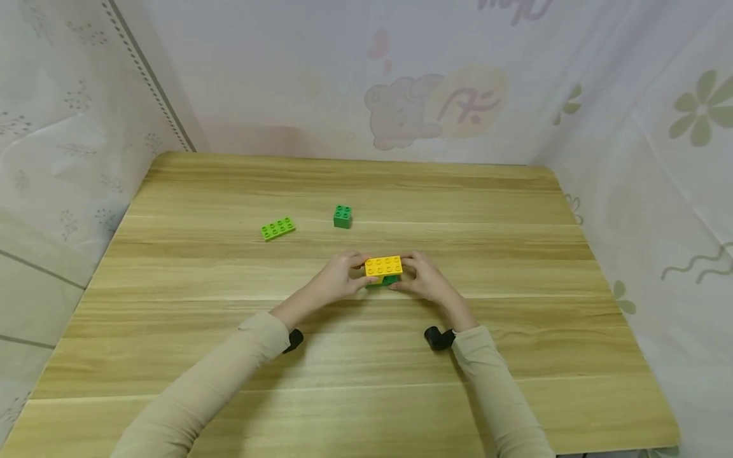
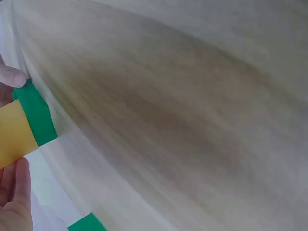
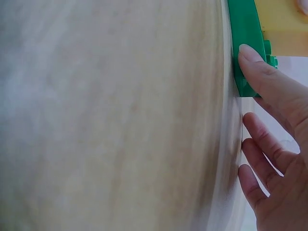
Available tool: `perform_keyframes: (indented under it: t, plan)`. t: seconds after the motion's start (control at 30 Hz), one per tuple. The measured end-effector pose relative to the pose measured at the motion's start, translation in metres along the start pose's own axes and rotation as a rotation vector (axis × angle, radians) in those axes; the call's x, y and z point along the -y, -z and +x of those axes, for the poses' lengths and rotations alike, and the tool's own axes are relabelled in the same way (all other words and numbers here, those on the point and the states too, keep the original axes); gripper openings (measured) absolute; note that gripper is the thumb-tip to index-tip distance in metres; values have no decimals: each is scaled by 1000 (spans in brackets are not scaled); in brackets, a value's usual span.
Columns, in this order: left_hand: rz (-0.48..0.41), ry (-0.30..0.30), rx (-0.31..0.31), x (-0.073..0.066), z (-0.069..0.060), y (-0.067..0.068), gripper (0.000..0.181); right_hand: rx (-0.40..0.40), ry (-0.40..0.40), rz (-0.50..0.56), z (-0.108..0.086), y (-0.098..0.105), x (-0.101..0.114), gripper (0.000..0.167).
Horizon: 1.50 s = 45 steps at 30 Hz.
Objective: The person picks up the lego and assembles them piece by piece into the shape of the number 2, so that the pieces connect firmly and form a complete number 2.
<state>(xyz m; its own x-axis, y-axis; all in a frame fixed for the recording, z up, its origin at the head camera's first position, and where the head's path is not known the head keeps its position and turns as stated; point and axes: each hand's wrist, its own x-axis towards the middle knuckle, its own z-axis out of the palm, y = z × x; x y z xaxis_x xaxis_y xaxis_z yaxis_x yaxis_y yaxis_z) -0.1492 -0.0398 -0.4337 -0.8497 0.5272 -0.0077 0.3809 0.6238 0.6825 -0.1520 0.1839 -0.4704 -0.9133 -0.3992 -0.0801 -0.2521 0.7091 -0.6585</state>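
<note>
L hand [image 1: 339,277] grips the yellow brick [image 1: 383,265], R hand [image 1: 425,278] pinches the green base [image 3: 244,29] under it; can't tell if it's fully seated tbh. Imo brace the base w/ R thumb, check stud alignment, press yellow straight down, no tilt. Fyi dark-green brick [image 1: 342,217] sits beyond the yellow one.

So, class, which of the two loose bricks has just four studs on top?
The dark green square brick; the flat light green brick to its left has eight.
</note>
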Motion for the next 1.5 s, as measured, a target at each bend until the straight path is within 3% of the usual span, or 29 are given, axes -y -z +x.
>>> perform_keyframes:
  t: [0.23,0.47,0.7,0.87,1.1,1.3,1.5]
  plan:
    - [-89,51,10,6,2,-2,48,-4,-2,13,-1,0,1,57]
    - [-175,15,-1,11,3,-6,44,-6,5,0,-1,-1,0,58]
    - [-163,-38,-21,10,4,-9,47,-9,7,3,-1,-3,0,58]
    - [-140,-4,-17,7,4,-9,47,-5,5,3,0,-3,0,58]
    - [-33,-8,32,0,7,-3,49,-7,-5,20,-1,-2,1,56]
    - [-54,55,85,-4,12,2,50,-11,9,20,-2,-1,3,55]
    - [-162,145,62,0,13,-2,51,-13,21,24,-2,-1,2,54]
